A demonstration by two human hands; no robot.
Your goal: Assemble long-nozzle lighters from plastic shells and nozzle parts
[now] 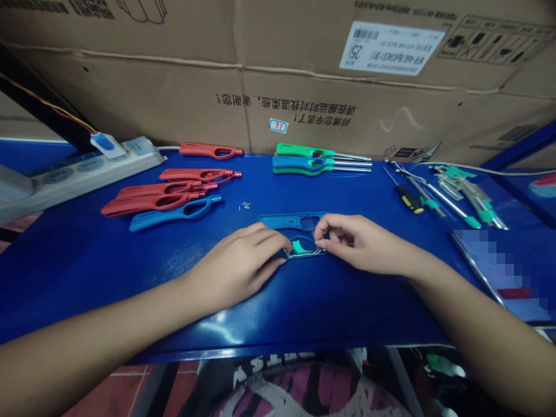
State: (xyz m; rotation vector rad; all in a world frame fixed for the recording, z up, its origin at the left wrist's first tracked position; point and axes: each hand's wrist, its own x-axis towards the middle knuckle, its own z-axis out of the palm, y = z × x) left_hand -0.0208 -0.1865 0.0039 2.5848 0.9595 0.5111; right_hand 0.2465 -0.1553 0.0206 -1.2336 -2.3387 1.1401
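Observation:
An opened blue lighter shell half (309, 256) lies on the blue table between my hands. Inside it sits a green trigger (299, 248), with thin white wires (306, 253) running along the lower edge. My left hand (249, 255) grips the left end of this half, fingers at its top and thumb along its front side. At the right end, my right hand (362, 240) pinches where the wires reach the fingertips; the exact grip is partly hidden. Just behind lies the other blue shell half (280, 222), its right end close to my right fingers.
Several red lighter shells (160, 197) and a blue one (174, 215) lie left, near small screws (245, 205) and a power strip (82, 168). Green and blue lighters (304, 165) stand behind. A screwdriver (408, 198) and metal-tube parts (473, 200) lie right. A cardboard box (174, 92) walls the back.

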